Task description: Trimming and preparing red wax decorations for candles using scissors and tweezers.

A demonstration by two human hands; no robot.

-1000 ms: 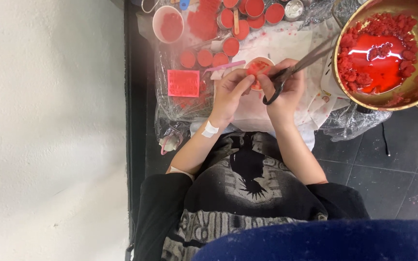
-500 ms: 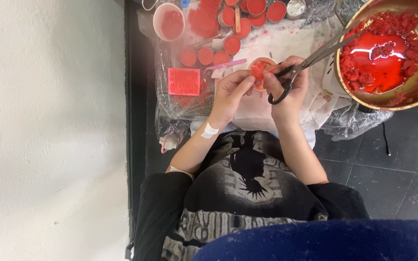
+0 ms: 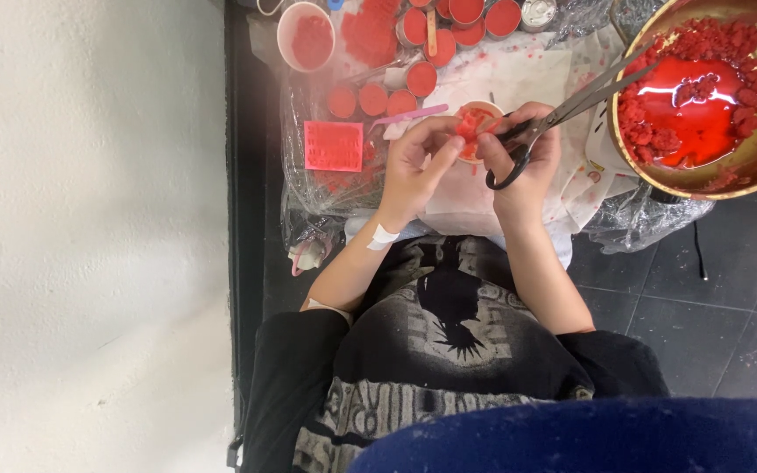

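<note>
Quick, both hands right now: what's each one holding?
Left hand: closed, pinching a small red piece over the small cup.
Right hand: closed around the scissors handles, blades pointing toward the brass bowl.

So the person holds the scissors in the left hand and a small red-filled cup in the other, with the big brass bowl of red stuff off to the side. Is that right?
Not quite: the head view shows the scissors in the right hand, not the left. The left hand steadies the small red-filled cup. The big brass bowl of red material does sit off to the side.
</note>
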